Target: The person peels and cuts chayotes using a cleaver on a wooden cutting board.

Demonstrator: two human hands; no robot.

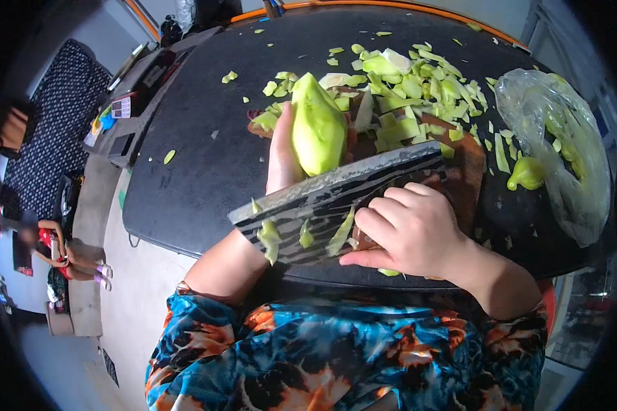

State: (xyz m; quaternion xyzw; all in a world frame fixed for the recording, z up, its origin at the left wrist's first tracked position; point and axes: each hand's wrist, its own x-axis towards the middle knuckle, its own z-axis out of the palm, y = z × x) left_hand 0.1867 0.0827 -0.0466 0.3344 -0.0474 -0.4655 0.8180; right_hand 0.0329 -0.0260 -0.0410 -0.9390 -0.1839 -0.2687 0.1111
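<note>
A peeled pale green fruit or vegetable stands pointed end up in my left hand, whose fingers wrap round its sides. My right hand is closed on a wide cleaver with a dark patterned blade. The blade lies slanted in front of my left wrist, just below the green piece, with several bits of peel stuck to it. Under and behind the blade is a brown wooden board, partly hidden by peelings.
The black table carries scattered peel scraps. At the right lies a clear plastic bag with green pieces, beside a small green one. Far left, a person in red sits near a patterned cloth.
</note>
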